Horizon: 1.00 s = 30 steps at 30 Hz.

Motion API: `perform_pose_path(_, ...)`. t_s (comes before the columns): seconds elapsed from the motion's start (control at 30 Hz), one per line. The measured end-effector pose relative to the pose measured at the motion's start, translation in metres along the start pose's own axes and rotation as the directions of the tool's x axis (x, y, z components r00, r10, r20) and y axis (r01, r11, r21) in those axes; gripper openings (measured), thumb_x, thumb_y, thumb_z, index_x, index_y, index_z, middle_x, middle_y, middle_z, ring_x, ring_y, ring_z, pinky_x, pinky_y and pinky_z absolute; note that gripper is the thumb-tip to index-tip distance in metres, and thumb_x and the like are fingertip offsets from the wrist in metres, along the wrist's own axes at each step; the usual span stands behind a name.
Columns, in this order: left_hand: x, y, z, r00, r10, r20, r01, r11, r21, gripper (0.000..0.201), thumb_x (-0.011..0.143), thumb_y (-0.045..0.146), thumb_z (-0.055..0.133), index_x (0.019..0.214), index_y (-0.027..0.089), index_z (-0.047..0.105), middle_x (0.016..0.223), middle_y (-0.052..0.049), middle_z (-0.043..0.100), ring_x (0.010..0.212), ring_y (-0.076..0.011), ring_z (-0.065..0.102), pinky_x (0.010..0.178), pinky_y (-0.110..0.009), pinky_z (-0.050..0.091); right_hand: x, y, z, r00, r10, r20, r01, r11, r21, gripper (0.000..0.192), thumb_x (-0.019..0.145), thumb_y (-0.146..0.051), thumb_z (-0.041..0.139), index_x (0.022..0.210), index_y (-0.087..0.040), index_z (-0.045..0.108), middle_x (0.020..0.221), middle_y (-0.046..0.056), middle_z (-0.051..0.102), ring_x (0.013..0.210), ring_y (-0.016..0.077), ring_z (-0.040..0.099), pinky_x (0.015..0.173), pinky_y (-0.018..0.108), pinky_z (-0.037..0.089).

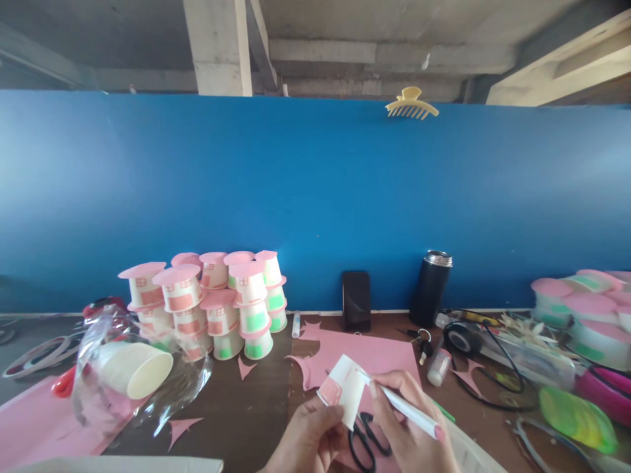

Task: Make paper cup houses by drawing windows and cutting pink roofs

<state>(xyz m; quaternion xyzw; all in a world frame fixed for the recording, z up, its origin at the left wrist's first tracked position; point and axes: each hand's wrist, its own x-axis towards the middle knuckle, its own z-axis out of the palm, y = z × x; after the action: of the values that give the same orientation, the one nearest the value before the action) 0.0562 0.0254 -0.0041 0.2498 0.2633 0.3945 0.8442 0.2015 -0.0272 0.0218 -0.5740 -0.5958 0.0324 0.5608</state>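
My left hand (315, 430) is closed on a white paper cup (351, 392), tilted on its side, with a pink shape drawn on its wall. My right hand (419, 430) grips a white marker pen (410, 410) with a pink end. The pen's tip meets the cup's wall, near a few faint pink marks. Under the cup lie black-handled scissors (362, 453) and a cut sheet of pink paper (379, 351).
Stacked decorated cups (246, 295) with pink tops stand at the back left. Plain cups (131, 368) lie in clear plastic. A phone (355, 301) and a black flask (430, 289) lean near the blue partition (315, 184). Cables, keys (424, 348) and more cups (591, 309) fill the right.
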Motion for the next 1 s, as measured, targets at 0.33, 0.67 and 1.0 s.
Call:
perform_pose_path(0.33,0.0014,-0.0024,-0.003,0.999,0.018,0.031,-0.019,0.999,0.043,0.02,0.058,0.02,0.083,0.065,0.008,0.069,0.053,-0.003,0.062,0.046,-0.0075,0.05,0.048,-0.02,0.04,-0.0025,0.0017,0.0022,0.997,0.075,0.028,-0.077,0.992,0.098,0.018,0.089,-0.038,0.053,0.082,-0.023,0.059,0.057,-0.003,0.057,0.039,0.0099,0.053,0.038,0.017,0.044)
perform_pose_path(0.67,0.0004,-0.0014,-0.0023,0.999,0.016,0.035,-0.019,0.998,0.063,0.023,0.055,0.022,0.085,0.06,0.007,0.068,0.051,-0.001,0.058,0.045,-0.0063,0.048,0.048,-0.019,0.039,-0.0023,0.003,0.0018,0.998,0.055,0.012,-0.055,0.997,0.057,0.018,0.088,-0.038,0.055,0.082,-0.023,0.061,0.06,-0.002,0.059,0.045,0.0112,0.056,0.041,0.018,0.047)
perform_pose_path(1.0,0.0012,-0.0023,-0.0027,0.999,0.015,0.048,-0.019,0.997,0.077,0.022,0.056,0.021,0.084,0.062,0.007,0.069,0.051,-0.001,0.056,0.046,-0.006,0.047,0.048,-0.018,0.039,-0.0027,0.005,0.0018,0.998,0.052,0.032,-0.053,0.998,0.039,0.018,0.089,-0.038,0.053,0.084,-0.023,0.06,0.058,-0.004,0.055,0.045,0.0114,0.055,0.043,0.019,0.047)
